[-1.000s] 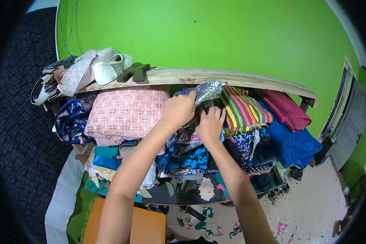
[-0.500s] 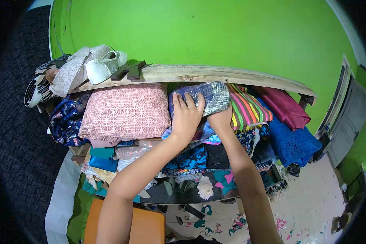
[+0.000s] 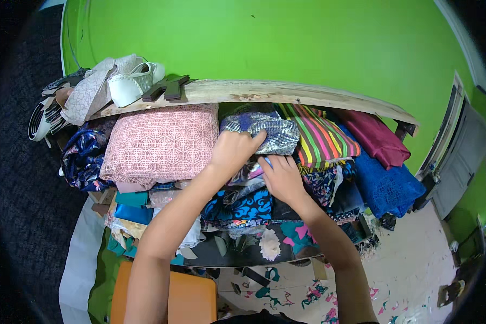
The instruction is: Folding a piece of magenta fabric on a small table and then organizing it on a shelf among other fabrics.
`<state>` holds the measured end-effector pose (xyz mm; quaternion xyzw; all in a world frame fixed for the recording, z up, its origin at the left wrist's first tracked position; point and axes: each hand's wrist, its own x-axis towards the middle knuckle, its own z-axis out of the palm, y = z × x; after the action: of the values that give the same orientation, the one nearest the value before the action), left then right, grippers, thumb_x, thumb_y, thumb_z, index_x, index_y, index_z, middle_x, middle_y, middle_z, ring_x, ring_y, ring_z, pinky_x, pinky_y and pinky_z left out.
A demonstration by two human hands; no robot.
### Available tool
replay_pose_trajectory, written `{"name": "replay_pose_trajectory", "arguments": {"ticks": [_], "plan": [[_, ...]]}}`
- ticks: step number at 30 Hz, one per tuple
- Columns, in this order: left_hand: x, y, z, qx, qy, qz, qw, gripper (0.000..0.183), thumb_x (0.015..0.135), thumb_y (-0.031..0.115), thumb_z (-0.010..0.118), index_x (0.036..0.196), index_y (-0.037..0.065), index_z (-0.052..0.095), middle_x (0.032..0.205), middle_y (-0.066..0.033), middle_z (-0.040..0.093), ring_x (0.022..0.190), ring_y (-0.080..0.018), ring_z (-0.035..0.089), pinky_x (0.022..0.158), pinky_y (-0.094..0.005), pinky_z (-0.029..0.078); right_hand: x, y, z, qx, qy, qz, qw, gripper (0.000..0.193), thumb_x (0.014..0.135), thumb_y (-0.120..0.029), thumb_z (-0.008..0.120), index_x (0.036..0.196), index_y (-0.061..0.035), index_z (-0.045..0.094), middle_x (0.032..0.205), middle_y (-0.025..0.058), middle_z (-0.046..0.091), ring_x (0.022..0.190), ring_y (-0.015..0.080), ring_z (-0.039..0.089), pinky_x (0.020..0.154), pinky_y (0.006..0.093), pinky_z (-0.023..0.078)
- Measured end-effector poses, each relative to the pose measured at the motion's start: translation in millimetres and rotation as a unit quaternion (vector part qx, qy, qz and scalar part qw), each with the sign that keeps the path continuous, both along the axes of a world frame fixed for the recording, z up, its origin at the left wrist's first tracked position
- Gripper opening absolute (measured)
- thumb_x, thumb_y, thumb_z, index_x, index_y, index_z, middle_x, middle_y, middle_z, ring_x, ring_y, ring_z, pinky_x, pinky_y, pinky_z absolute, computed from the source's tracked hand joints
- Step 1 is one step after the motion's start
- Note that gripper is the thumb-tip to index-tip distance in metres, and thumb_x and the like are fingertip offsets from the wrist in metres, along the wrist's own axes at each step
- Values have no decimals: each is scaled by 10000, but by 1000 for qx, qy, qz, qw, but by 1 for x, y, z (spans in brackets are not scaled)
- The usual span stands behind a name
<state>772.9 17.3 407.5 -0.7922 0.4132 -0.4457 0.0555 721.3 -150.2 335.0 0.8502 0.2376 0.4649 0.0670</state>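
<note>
A folded silver, grey and purple cloth (image 3: pixel 278 132) lies in the middle of the stacked fabrics, just under the wooden shelf. My left hand (image 3: pixel 236 150) is closed on its front edge, with the fingertips partly hidden. Below the cloth, my right hand (image 3: pixel 282 175) rests on the front of the pile, fingers stretched forward and somewhat apart. Just left of my left hand sits a thick pink lace fabric (image 3: pixel 159 143). A striped multicoloured fabric (image 3: pixel 321 137) lies to the right. Blue-and-black patterned cloth (image 3: pixel 254 204) shows beneath my hands.
A rough wooden shelf board (image 3: pixel 286 92) runs above the pile, bearing white pieces (image 3: pixel 127 89) and dark brown strips (image 3: pixel 167 90). Maroon (image 3: pixel 375 137) and blue fabrics (image 3: pixel 386 183) hang out at the right. An orange seat (image 3: pixel 191 297) stands below; scraps litter the floor.
My right hand has come out from beside the silver cloth and moved down to its lower front. My left hand has curled closed on the cloth, which sits slightly further left.
</note>
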Motion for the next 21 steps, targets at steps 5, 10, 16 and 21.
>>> {"name": "replay_pose_trajectory", "arguments": {"ticks": [5, 10, 16, 21], "plan": [[1, 2, -2, 3, -26, -8, 1000, 314, 761, 149, 560, 1074, 121, 552, 630, -55, 625, 567, -203, 645, 468, -318, 474, 9, -4, 3, 25, 52, -9, 998, 341, 729, -178, 601, 1065, -121, 598, 1000, 74, 580, 984, 258, 549, 885, 423, 418], [0, 4, 2, 19, -16, 13, 1000, 358, 770, 146, 545, 1128, 136, 541, 648, -53, 622, 568, -205, 640, 474, -328, 475, 25, -5, 16, 33, -46, 13, 998, 209, 664, -133, 600, 868, -144, 645, 786, 48, 629, 750, 236, 622, 702, 372, 495], [-3, 4, 18, 20, 35, 44, 998, 452, 736, 85, 550, 1185, 126, 506, 695, -73, 628, 605, -245, 643, 492, -365, 479, 22, -8, 45, 48, -4, -3, 999, 96, 714, -118, 572, 761, -110, 655, 715, 97, 628, 694, 281, 630, 626, 400, 502], [-5, 4, 16, -11, 50, 39, 998, 499, 698, 63, 573, 1188, 119, 495, 731, -98, 631, 628, -266, 644, 512, -378, 484, 24, -8, 51, 114, 161, -70, 978, 157, 790, -199, 561, 834, -76, 647, 766, 162, 641, 721, 325, 637, 654, 450, 504]]}}
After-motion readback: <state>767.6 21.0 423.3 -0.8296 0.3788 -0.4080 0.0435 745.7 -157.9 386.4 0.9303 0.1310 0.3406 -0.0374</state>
